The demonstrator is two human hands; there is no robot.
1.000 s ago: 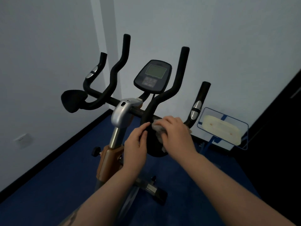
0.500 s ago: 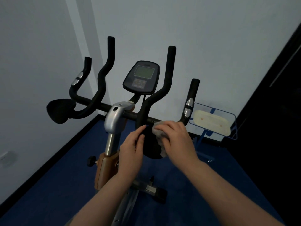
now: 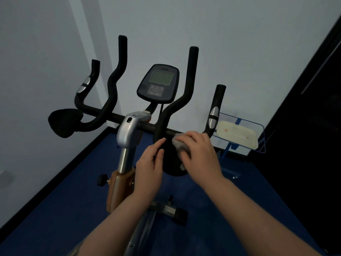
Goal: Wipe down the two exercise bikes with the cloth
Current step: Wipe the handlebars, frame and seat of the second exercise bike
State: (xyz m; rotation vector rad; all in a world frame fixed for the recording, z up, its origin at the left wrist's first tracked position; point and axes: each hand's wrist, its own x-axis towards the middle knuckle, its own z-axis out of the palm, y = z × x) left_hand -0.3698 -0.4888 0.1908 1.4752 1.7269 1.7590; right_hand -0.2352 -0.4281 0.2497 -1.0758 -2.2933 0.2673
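Mostly hidden grey cloth [image 3: 180, 145] under gripping right hand [image 3: 200, 152], left hand [image 3: 149, 167] fingers curled around black elbow pad [image 3: 172, 163].

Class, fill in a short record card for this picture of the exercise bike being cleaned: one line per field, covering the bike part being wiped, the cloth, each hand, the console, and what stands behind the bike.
Part being wiped: black elbow pad on the right side of the handlebar
Cloth: grey cloth, bunched under the right hand
Right hand: right hand presses the cloth onto the pad
Left hand: left hand holds the pad's left edge, fingers touching it
Console: console with blank screen, above the bar
Behind the bike: blue wire frame holding a cream pad, against the wall
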